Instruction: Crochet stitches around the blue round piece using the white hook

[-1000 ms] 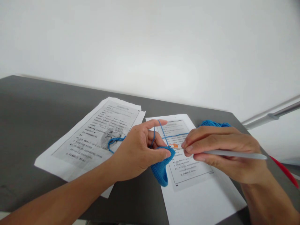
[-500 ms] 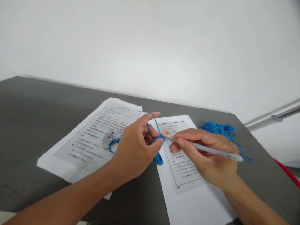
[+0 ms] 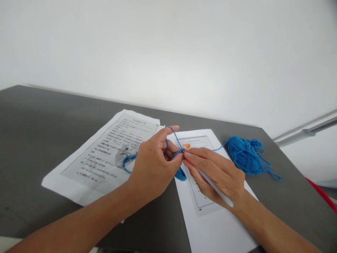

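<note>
My left hand (image 3: 155, 163) pinches a blue crochet piece (image 3: 181, 174), which hangs partly hidden below the thumb. Blue yarn (image 3: 174, 135) loops over its raised index finger and runs down to the stitches. In my right hand (image 3: 218, 170) is a crochet hook with a pale handle (image 3: 216, 187), closed in the fingers like a pen. The hook's tip meets the yarn by my left thumb, its end covered by fingers. Just beyond the fingertips shows an orange stitch marker (image 3: 187, 146).
A skein of blue yarn (image 3: 244, 154) lies on the dark table (image 3: 65, 105) at the right. Two printed sheets rest there, a left sheet (image 3: 86, 188) and a right sheet (image 3: 210, 228) under my hands. A white wall (image 3: 163, 56) stands behind the table.
My right hand has moved left and turned, so the hook handle points more steeply toward me and its tip is closer to my left thumb. My left hand has barely moved.
</note>
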The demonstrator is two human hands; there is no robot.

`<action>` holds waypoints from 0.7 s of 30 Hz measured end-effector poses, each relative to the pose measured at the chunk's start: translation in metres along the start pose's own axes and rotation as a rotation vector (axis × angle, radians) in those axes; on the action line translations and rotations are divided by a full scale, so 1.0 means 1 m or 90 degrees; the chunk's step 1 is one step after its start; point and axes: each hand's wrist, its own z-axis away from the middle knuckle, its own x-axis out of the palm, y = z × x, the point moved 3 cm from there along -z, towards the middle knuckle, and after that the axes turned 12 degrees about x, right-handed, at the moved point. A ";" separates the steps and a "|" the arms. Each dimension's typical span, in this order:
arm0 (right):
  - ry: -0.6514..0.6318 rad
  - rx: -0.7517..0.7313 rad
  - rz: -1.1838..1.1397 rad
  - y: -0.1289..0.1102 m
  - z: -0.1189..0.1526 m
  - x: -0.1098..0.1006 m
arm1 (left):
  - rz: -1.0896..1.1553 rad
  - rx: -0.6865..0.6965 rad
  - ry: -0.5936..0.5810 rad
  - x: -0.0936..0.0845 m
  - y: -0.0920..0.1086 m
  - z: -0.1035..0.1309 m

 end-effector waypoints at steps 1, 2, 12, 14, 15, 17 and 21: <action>0.014 0.035 -0.037 0.002 0.000 0.000 | 0.010 -0.002 0.006 0.000 0.001 0.000; 0.031 0.081 -0.079 0.004 0.000 0.000 | 0.021 -0.006 0.015 0.000 0.003 0.000; 0.049 0.531 -0.691 0.022 0.005 0.017 | 0.211 -0.050 0.083 0.002 -0.001 0.005; 0.046 0.536 -0.706 0.022 0.006 0.018 | 0.243 -0.047 0.091 0.002 -0.002 0.005; 0.046 0.525 -0.695 0.021 0.006 0.017 | 0.259 -0.052 0.093 0.002 -0.002 0.005; 0.045 0.468 -0.640 0.020 0.006 0.012 | 0.306 -0.075 0.087 0.002 -0.004 0.004; 0.009 0.258 -0.384 0.011 -0.001 -0.006 | 0.436 -0.120 0.045 0.005 -0.008 0.003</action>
